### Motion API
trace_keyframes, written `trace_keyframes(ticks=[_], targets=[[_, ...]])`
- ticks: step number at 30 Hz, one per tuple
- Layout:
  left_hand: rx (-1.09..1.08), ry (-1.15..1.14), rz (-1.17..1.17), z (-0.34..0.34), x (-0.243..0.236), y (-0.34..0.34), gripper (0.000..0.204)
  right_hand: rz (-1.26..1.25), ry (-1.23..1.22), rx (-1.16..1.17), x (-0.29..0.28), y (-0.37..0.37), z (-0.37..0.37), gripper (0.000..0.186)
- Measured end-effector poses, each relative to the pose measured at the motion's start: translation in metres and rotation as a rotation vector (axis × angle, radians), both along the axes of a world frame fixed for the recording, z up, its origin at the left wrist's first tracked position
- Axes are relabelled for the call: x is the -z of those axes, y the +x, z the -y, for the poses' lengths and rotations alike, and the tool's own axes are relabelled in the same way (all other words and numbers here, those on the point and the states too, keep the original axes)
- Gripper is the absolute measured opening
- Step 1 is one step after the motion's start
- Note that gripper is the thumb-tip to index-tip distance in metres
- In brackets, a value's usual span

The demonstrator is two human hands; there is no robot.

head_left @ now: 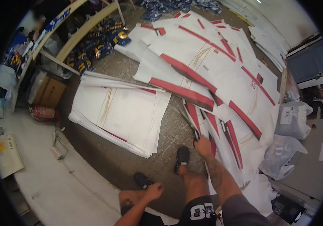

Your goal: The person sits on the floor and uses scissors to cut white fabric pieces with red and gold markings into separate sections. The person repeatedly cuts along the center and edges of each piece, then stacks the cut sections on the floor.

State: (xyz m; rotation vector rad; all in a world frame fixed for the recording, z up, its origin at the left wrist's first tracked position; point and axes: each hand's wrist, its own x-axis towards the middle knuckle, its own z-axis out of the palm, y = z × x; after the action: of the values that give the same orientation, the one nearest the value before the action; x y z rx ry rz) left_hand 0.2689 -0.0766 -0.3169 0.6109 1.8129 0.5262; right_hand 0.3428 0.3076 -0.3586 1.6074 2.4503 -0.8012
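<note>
My right hand (202,146) is closed round the black handles of a pair of scissors (196,135), whose blades point away from me. They are at the near left edge of a wide spread of white printed sheets (221,71) with dark red bands, fanned across the floor. Over my left knee, my left hand (155,191) is curled closed, with nothing seen in it. Left of the scissors lies a stack of similar white sheets (131,109), its edges uneven. Bare floor shows between stack and spread.
On the left are a cardboard box (51,91), a red fire extinguisher (44,113) and a pale ledge (71,184) with a power strip (57,152). Dark printed bundles (97,43) lie at the far left. Filled plastic bags (280,152) stand on the right.
</note>
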Motion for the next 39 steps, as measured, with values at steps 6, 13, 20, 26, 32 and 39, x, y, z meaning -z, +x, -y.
trace_keyframes(ticks=[6, 13, 20, 26, 32, 39], targets=[[-0.194, 0.079, -0.003, -0.171, 0.245, -0.085, 0.049, -0.309, 0.376, -0.26, 0.156, -0.12, -0.122, 0.037], [0.316, 0.136, -0.412, -0.307, 0.398, -0.14, 0.13, -0.376, 0.683, -0.39, 0.271, -0.212, -0.286, 0.025], [0.446, -0.092, -0.405, -0.33, 0.401, -0.142, 0.137, -0.42, 0.708, -0.11, 0.352, -0.269, -0.347, 0.014], [0.444, -0.133, -0.345, -0.333, 0.399, -0.144, 0.139, -0.551, 0.63, -0.206, 0.311, -0.265, -0.388, 0.021], [0.354, 0.004, -0.447, -0.315, 0.398, -0.141, 0.139, -0.707, 0.647, -0.294, 0.169, -0.332, -0.308, 0.02], [0.445, -0.045, -0.632, -0.306, 0.398, -0.138, 0.107, -0.454, -0.41, -0.659, 0.116, -0.295, -0.068, 0.03]])
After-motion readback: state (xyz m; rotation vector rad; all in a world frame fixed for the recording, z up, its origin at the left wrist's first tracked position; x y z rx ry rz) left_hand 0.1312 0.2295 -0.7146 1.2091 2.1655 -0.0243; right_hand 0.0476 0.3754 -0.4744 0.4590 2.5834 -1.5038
